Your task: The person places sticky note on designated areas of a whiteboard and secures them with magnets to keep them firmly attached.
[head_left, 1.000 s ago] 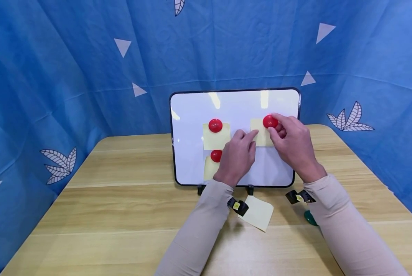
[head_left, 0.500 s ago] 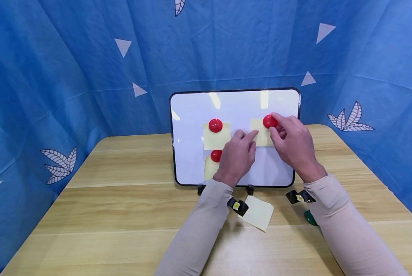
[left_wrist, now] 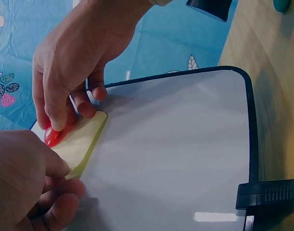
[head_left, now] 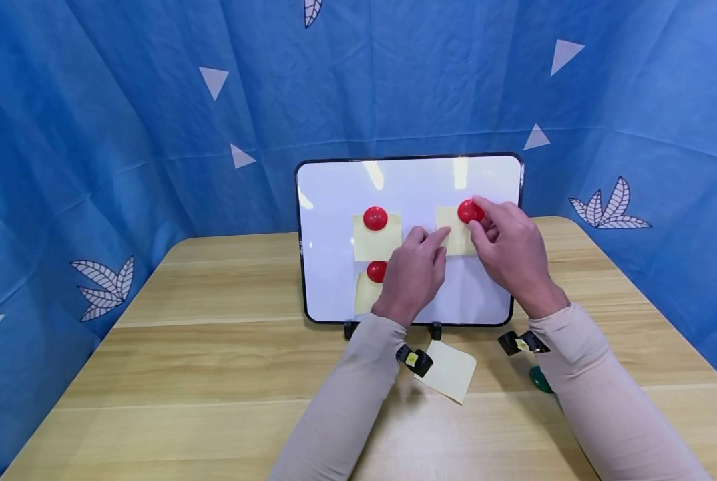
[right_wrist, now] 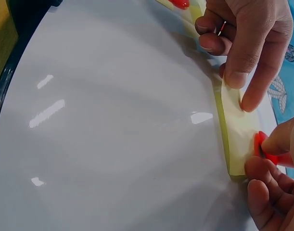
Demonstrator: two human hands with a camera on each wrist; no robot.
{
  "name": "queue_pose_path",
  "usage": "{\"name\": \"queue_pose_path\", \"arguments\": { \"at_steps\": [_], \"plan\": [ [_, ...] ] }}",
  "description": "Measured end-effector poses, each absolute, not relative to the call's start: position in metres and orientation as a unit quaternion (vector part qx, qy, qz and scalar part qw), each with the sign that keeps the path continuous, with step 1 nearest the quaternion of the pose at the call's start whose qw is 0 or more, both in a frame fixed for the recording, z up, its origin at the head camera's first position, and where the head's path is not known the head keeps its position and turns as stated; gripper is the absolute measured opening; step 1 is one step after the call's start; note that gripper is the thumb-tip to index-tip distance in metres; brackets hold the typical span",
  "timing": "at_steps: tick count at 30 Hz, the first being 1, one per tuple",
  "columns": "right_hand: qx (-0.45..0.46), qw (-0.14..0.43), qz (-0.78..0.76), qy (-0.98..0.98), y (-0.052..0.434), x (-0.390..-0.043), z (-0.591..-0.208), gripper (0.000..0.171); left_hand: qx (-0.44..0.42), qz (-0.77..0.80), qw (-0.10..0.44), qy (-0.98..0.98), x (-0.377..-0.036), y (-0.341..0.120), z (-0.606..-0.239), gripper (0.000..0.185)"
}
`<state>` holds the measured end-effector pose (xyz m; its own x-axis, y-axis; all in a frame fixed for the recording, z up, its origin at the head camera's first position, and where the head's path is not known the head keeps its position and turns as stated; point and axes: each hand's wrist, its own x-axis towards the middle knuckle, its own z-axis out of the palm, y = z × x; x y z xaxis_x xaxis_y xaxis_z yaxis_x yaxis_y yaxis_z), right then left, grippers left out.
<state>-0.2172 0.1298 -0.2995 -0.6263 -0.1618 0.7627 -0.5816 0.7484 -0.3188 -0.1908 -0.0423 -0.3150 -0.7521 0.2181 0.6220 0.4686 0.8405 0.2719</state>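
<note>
Item: yellow note (head_left: 452, 234) at the upper right of the upright whiteboard (head_left: 334, 200), flat against its face, with a red magnet (head_left: 469, 211) on its top edge. The right hand (head_left: 509, 254) pinched that magnet between thumb and fingertips, while the left hand (head_left: 412, 274), just beside it, pressed an extended forefinger on the note's left edge, other fingers curled; the right hand lay nearer the magnet. Also present: two more magnet-held notes further left, a loose note (head_left: 451, 371) on the wooden table (head_left: 184, 374).
</note>
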Motion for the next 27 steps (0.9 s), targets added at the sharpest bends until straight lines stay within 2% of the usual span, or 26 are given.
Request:
{"name": "queue_pose_path", "arguments": {
  "at_steps": [18,27],
  "plan": [
    [0.217,0.379,0.281,-0.855,0.1288,-0.2180,-0.3044,0.052,-0.185,-0.213,0.311,-0.908,-0.1907,-0.0432,-0.3208,0.043],
    [0.210,0.380,0.278,-0.857,0.1293,-0.2188,-0.3034,0.046,-0.191,-0.221,0.321,-0.901,-0.1928,-0.0430,-0.3210,0.040]
  ]
}}
